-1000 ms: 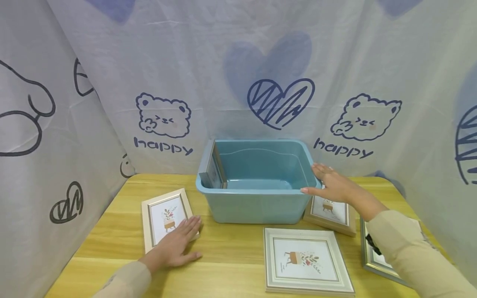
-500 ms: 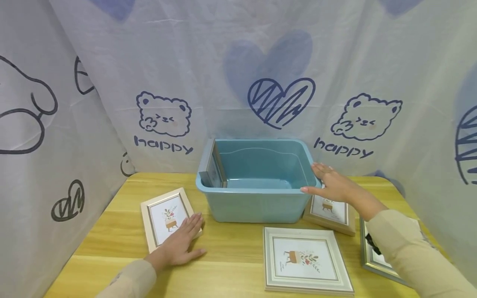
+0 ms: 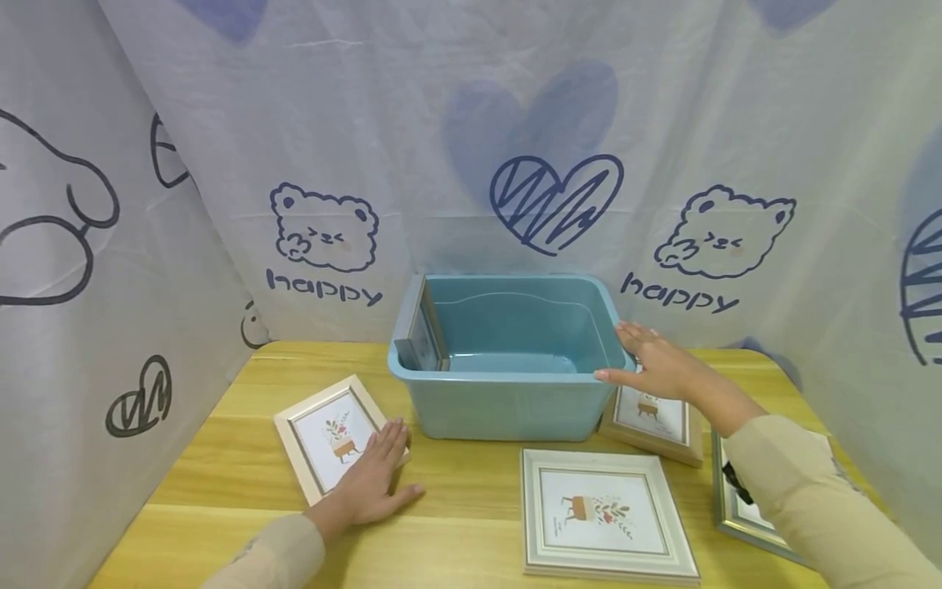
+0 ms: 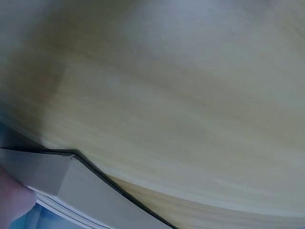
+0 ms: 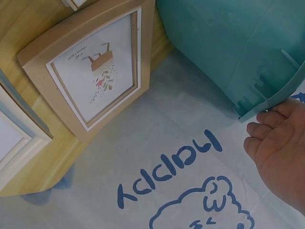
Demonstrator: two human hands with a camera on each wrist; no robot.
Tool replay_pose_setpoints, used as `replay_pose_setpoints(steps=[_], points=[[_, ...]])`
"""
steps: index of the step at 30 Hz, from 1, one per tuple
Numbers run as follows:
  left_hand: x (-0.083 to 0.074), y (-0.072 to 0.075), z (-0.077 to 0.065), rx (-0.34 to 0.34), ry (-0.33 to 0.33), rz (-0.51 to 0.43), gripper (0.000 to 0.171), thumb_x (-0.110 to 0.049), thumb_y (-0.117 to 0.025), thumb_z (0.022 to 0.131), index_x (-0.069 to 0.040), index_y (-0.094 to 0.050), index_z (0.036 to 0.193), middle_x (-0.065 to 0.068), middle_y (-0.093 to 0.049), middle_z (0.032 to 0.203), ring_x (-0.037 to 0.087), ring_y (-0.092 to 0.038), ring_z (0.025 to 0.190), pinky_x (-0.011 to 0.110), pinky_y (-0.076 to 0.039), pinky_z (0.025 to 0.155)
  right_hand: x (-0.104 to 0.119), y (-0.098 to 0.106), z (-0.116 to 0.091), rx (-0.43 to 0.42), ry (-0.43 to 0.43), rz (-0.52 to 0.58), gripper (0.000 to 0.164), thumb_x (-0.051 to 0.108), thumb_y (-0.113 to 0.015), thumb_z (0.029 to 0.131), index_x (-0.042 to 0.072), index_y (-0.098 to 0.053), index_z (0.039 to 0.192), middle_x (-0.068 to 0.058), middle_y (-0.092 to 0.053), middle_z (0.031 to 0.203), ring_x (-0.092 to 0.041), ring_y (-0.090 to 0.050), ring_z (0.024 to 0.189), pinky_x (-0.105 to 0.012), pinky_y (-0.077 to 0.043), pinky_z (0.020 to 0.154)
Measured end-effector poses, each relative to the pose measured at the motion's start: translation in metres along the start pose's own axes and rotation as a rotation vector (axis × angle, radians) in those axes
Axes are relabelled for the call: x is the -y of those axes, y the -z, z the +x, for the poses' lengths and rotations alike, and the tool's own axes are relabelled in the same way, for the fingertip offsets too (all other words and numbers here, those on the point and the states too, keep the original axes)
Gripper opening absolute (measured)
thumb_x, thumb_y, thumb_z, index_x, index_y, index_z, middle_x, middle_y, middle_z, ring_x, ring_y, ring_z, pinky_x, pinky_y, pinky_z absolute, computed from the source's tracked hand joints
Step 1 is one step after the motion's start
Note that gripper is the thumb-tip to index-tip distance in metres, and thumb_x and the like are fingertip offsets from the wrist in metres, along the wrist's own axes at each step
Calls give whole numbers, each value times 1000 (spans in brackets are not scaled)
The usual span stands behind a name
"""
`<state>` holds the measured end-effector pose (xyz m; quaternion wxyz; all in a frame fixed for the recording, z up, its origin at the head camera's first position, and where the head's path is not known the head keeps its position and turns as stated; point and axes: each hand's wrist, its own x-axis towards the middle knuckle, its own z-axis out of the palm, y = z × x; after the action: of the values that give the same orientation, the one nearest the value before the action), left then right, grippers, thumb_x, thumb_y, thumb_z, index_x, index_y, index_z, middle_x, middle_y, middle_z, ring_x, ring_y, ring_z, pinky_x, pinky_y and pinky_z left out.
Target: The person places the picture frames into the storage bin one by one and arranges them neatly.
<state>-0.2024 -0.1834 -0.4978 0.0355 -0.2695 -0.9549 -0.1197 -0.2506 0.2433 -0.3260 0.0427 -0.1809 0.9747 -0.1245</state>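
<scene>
My left hand [image 3: 370,478] lies with straight fingers across the lower right side of a pale wooden picture frame [image 3: 304,447], its thumb spread out over the table. In the left wrist view a fingertip [image 4: 14,200] touches a raised edge of this picture frame [image 4: 90,191]. At the right corner of the blue plastic bin [image 3: 508,409], my right hand [image 3: 666,368] rests on the rim, fingers extended and thumb apart. The right wrist view has the right hand [image 5: 283,148] against the bin's rim from below. Inside the bin, a grey picture frame [image 3: 421,335] stands upright along the left wall.
A large white picture frame [image 3: 607,564] lies front right. Beside the bin is a tan picture frame [image 3: 692,438], partly covered by the right arm. Further right, a gold-and-grey picture frame [image 3: 754,532] lies under the sleeve. A patterned curtain [image 3: 456,237] hangs behind the wooden table [image 3: 449,540].
The left hand has moved slightly rightward, and the pale wooden picture frame beneath it has turned anticlockwise, its near end swinging right. The right hand and the bin stay in place.
</scene>
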Motion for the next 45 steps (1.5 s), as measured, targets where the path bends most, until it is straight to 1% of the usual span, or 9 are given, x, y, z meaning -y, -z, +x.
replay_pose_setpoints(steps=[7,11,16,19,23,25,28,36,45], points=[[-11,-3,3,0,59,-65,86,-50,-51,88,11,-24,141,27,-17,150,41,-19,140,53,-19,114,-1,-1,-2,2,-14,3,95,62,-49,85,-7,-20,144,-29,-14,151,-50,-13,137,-64,-16,109],[-14,-2,4,34,80,-101,85,-51,-49,89,11,-22,142,27,-16,151,41,-16,140,53,-17,114,-2,-1,-2,9,-4,4,96,62,-49,86,-8,-19,144,-30,-14,150,-50,-14,137,-64,-16,109],[-11,10,11,51,50,-133,78,-45,-49,91,10,-26,141,27,-19,150,41,-18,140,51,-17,115,-4,2,-2,4,-6,2,95,61,-49,86,-9,-20,143,-30,-15,150,-49,-14,137,-62,-15,110],[-5,22,14,-29,39,-133,68,-38,-52,92,9,-35,138,28,-31,146,42,-28,136,52,-23,113,-5,3,-3,4,-15,-6,95,62,-49,86,-9,-21,143,-29,-16,150,-48,-14,138,-62,-15,111],[11,40,15,-204,68,-102,56,-29,-59,89,7,-48,130,27,-44,138,43,-40,128,54,-33,107,-5,2,-1,2,-13,-11,95,62,-49,86,-8,-21,143,-29,-16,150,-48,-14,138,-61,-15,111],[22,50,14,-269,98,-83,51,-26,-60,88,7,-51,127,28,-46,135,44,-43,125,56,-37,103,-5,2,-1,1,-11,-11,95,62,-49,86,-8,-21,143,-29,-16,150,-48,-14,138,-61,-15,111],[37,63,11,-308,163,-70,49,-23,-60,88,7,-51,125,29,-45,135,46,-44,122,57,-39,100,-4,2,0,-2,-10,-7,95,62,-49,85,-8,-21,143,-29,-17,150,-48,-14,138,-61,-15,111],[71,82,-7,-228,368,-50,52,-24,-52,92,11,-44,129,35,-34,139,51,-34,126,61,-31,104,-3,1,-1,-10,14,-9,93,59,-50,87,-10,-22,142,-30,-17,149,-48,-14,138,-60,-14,112],[97,79,-24,-188,526,-137,59,-29,-44,96,16,-35,133,41,-25,139,56,-26,127,63,-22,107,-2,-1,1,-14,25,1,92,58,-50,87,-10,-22,142,-30,-16,150,-48,-14,138,-60,-14,112]])
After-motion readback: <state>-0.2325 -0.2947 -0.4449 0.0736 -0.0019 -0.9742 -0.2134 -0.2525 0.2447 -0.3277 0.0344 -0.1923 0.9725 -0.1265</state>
